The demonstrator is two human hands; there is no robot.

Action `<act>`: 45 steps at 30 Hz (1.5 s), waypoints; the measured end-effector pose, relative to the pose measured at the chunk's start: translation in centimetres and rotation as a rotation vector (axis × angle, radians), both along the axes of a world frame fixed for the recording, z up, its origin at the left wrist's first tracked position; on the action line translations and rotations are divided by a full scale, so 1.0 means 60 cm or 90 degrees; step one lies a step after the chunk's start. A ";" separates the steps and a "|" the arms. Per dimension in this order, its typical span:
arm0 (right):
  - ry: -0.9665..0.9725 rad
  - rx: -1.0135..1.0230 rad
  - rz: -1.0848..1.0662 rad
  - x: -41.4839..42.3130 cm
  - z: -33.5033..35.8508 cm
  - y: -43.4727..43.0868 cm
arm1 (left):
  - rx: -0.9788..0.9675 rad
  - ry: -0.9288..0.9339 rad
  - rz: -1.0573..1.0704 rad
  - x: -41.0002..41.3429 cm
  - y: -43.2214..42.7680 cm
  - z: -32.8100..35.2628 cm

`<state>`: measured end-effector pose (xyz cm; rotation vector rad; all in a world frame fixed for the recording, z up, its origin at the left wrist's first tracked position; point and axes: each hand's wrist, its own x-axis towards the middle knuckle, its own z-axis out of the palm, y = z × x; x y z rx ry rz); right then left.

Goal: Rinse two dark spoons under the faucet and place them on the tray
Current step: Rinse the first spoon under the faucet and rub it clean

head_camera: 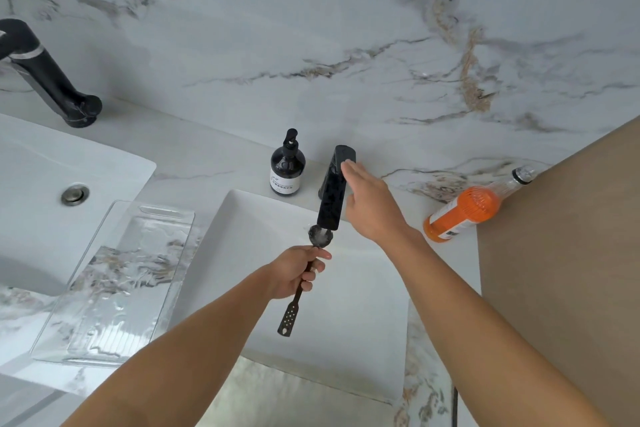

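A dark spoon (304,282) was held in the left hand (294,270), fingers wrapped shut around the upper handle just below the bowl. The bowl stuck out above the fist, directly under the spout of the black faucet (333,191), with water pooled and splashing in it. The perforated flat handle end hung out below the fist, over the basin. Only one spoon was seen; a second could not be located.

The right hand (369,204) was laid flat and open against the faucet's top and right side, fingers extended, nothing gripped.

The white rectangular sink (363,305) was seen beneath both hands, with nothing in it. The clear tray (114,284) lay to the left, between this sink and a second sink (41,184) with a metal drain plug; no spoon was seen on it. The tray was transparent, rectangular, ribbed at the near end, with a slot handle at the far end; the marble pattern showed through it.

A dark glass pump bottle (287,166) with a white label stood just left of the faucet base. An orange bottle (467,210) lay tilted on the counter to the right, against a tan panel (561,253). A second black faucet (45,76) was seen at far left. The counter (207,163) and wall were white veined marble, glossy.
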<state>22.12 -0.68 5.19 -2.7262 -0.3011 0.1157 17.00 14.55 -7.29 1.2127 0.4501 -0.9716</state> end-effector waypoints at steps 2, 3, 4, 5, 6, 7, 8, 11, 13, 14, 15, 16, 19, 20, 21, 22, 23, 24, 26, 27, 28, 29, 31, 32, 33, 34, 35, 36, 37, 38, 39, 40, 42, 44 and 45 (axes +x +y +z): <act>0.022 -0.074 0.019 -0.005 -0.009 0.003 | -0.003 -0.004 0.002 -0.006 0.003 0.000; 0.045 -0.104 0.032 -0.012 -0.017 0.004 | -0.003 -0.005 0.003 -0.010 0.005 0.002; 0.060 -0.109 0.040 -0.021 -0.026 0.003 | -0.004 -0.007 0.005 -0.015 0.007 0.003; 0.060 -0.081 0.035 -0.031 -0.033 0.002 | -0.007 -0.008 0.006 -0.020 0.008 0.003; 0.051 -0.025 0.007 -0.041 -0.040 0.000 | -0.010 -0.008 0.007 -0.026 0.009 0.004; 0.025 0.056 -0.057 -0.052 -0.045 -0.004 | -0.014 -0.008 0.006 -0.031 0.010 0.005; 0.001 0.143 -0.161 -0.066 -0.057 -0.009 | -0.016 -0.006 0.005 -0.038 0.011 0.008; 0.174 0.403 -0.520 -0.120 -0.104 -0.007 | -0.042 -0.014 -0.002 -0.058 0.012 0.013; 0.435 0.667 -0.551 -0.161 -0.133 0.005 | -0.067 -0.034 -0.028 -0.073 0.010 0.016; 0.507 0.758 -0.505 -0.180 -0.139 0.008 | -0.080 -0.047 -0.046 -0.081 0.009 0.015; 0.536 0.799 -0.455 -0.191 -0.139 0.010 | -0.093 -0.058 -0.057 -0.089 0.008 0.014; 0.538 0.810 -0.420 -0.195 -0.136 0.011 | -0.103 -0.062 -0.057 -0.096 0.009 0.013; 0.507 0.858 -0.407 -0.195 -0.124 0.009 | -0.078 -0.061 -0.062 -0.116 0.015 0.017; 0.497 0.885 -0.413 -0.194 -0.119 0.007 | -0.048 -0.069 -0.067 -0.122 0.017 0.018; 0.499 0.910 -0.410 -0.192 -0.113 0.006 | -0.017 -0.081 -0.067 -0.125 0.020 0.019; 0.499 0.928 -0.396 -0.190 -0.106 0.005 | 0.008 -0.092 -0.064 -0.128 0.022 0.020; 0.498 0.944 -0.376 -0.191 -0.098 0.006 | 0.028 -0.101 -0.056 -0.128 0.025 0.022; 0.491 0.958 -0.356 -0.190 -0.088 0.007 | 0.041 -0.106 -0.042 -0.128 0.026 0.025; 0.461 0.969 -0.319 -0.189 -0.062 0.011 | 0.041 -0.102 0.007 -0.124 0.023 0.034; 0.441 0.967 -0.296 -0.187 -0.051 0.015 | 0.033 -0.103 0.027 -0.119 0.019 0.042; 0.420 0.958 -0.264 -0.186 -0.040 0.019 | 0.033 -0.114 0.040 -0.115 0.015 0.049; 0.402 0.944 -0.228 -0.185 -0.029 0.024 | 0.038 -0.131 0.043 -0.111 0.010 0.057; 0.370 0.917 -0.151 -0.185 -0.010 0.031 | 0.044 -0.166 0.043 -0.105 0.001 0.075; 0.354 0.909 -0.128 -0.185 -0.004 0.034 | 0.042 -0.178 0.051 -0.101 -0.003 0.081; 0.341 0.910 -0.126 -0.186 0.001 0.036 | 0.045 -0.195 0.064 -0.098 -0.005 0.089; 0.329 0.918 -0.139 -0.186 0.005 0.037 | 0.056 -0.216 0.075 -0.097 -0.007 0.097; 0.315 0.920 -0.153 -0.187 0.007 0.038 | 0.076 -0.247 0.077 -0.098 -0.008 0.103; 0.295 0.908 -0.164 -0.188 0.007 0.039 | 0.096 -0.280 0.070 -0.099 -0.011 0.107; 0.270 0.882 -0.176 -0.189 0.007 0.039 | 0.109 -0.314 0.058 -0.102 -0.013 0.110; 0.241 0.855 -0.186 -0.189 0.008 0.038 | 0.111 -0.346 0.051 -0.105 -0.015 0.111; 0.212 0.837 -0.189 -0.189 0.011 0.038 | 0.111 -0.380 0.050 -0.108 -0.017 0.114; 0.186 0.832 -0.186 -0.189 0.015 0.038 | 0.106 -0.408 0.058 -0.111 -0.018 0.117; 0.162 0.824 -0.162 -0.190 0.022 0.038 | 0.110 -0.440 0.082 -0.112 -0.019 0.131; 0.145 0.806 -0.145 -0.188 0.030 0.032 | 0.116 -0.461 0.102 -0.114 -0.014 0.137; 0.130 0.809 -0.149 -0.186 0.037 0.028 | 0.121 -0.500 0.100 -0.116 -0.008 0.139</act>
